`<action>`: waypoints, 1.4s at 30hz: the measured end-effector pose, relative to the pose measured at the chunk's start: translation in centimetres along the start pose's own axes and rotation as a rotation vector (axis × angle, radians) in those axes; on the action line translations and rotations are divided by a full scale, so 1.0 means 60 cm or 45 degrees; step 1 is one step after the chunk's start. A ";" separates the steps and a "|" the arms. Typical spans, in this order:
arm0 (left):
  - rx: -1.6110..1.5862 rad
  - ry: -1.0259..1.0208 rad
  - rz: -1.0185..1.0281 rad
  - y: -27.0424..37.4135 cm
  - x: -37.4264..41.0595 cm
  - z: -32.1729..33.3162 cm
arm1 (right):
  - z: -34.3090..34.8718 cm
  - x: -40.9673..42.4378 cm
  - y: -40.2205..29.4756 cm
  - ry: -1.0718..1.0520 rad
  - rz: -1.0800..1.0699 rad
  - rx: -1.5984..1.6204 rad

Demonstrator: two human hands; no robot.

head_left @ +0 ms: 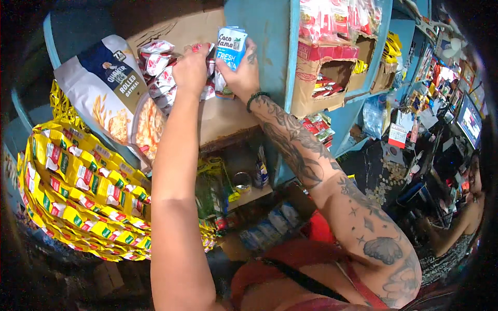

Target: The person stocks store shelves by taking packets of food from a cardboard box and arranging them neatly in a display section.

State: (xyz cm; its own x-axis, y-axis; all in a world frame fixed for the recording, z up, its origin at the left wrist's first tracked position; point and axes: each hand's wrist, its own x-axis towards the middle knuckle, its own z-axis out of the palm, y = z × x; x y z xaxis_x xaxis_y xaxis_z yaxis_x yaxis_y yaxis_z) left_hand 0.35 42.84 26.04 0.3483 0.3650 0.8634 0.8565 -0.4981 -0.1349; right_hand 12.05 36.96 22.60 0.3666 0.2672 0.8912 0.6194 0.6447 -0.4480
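Observation:
My right hand (245, 70) grips a small stack of blue and white Coco Mama packets (230, 48), the thumb across the front one. Beside it, my left hand (191, 70) reaches among red and white sachets (157, 64) piled on a cardboard-lined shelf (225, 116). Its fingers are curled, and whether they hold a sachet is hidden. More sachets lie partly behind the left wrist and below the blue packets. Left of the pile leans a large Quaker rolled oatmeal pouch (113, 85), its lower corner near my left forearm.
Strips of yellow Knorr sachets (85, 186) hang at the left. A blue upright post (291, 58) divides the shelves. Right of it stand cut-open cardboard boxes (303, 89) with packets. A lower shelf (253, 196) holds dim goods. Another person's arm (459, 229) and a screen (469, 120) show far right.

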 end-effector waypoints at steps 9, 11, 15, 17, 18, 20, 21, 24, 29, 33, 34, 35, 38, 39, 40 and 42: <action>-0.056 -0.012 -0.032 0.002 -0.004 -0.001 | -0.034 0.097 -0.120 -0.155 -0.621 -0.843; -0.058 -0.027 -0.036 -0.008 -0.010 -0.005 | -0.028 0.139 -0.158 -0.523 -0.408 -1.045; -0.175 -0.130 -0.028 0.032 0.015 0.007 | 0.013 0.247 -0.114 -1.097 -0.022 -1.460; -0.059 -0.196 -0.122 -0.032 -0.015 0.001 | 0.061 0.208 -0.093 -0.953 0.016 -1.248; -0.173 -0.101 -0.040 0.001 0.005 0.005 | 0.021 0.218 -0.082 -0.848 0.042 -1.313; -0.186 -0.124 0.006 0.021 0.013 -0.003 | -0.005 0.218 -0.061 -0.801 0.054 -1.341; -0.095 -0.166 -0.001 0.029 0.017 -0.007 | -0.011 0.217 -0.057 -0.799 0.054 -1.344; -0.014 -0.097 -0.025 -0.027 -0.009 -0.001 | 0.049 0.192 -0.052 -0.918 0.032 -1.243; -0.043 -0.179 -0.038 0.010 0.006 -0.008 | 0.022 0.202 -0.024 -1.061 0.139 -1.197; -0.030 -0.156 -0.037 -0.003 0.006 -0.006 | 0.038 0.203 -0.019 -1.268 0.241 -1.027; -0.042 -0.124 -0.017 -0.001 0.009 -0.005 | 0.033 0.210 -0.016 -1.307 0.260 -0.990; -0.035 -0.101 -0.010 -0.006 0.005 -0.008 | 0.029 0.210 -0.025 -1.342 0.258 -0.963; -0.083 -0.169 0.010 0.025 0.022 0.007 | -0.024 0.192 -0.064 -1.268 0.060 -1.147; -0.099 0.001 0.035 -0.023 -0.004 0.031 | 0.002 0.151 -0.090 -1.247 -0.104 -1.176; 0.055 -0.132 -0.044 -0.036 -0.014 0.026 | 0.001 0.126 -0.131 -1.346 -0.183 -1.313; 0.077 -0.060 0.068 -0.033 -0.006 0.044 | -0.065 0.072 -0.134 -1.008 -0.503 -1.187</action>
State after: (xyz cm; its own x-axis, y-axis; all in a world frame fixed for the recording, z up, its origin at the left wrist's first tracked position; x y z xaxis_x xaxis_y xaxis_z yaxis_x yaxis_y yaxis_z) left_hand -0.47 45.75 24.71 0.4105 0.3766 0.8304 0.8572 -0.4698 -0.2107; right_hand 11.38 30.17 29.78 -0.2635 0.7311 0.6293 0.9578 0.1208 0.2607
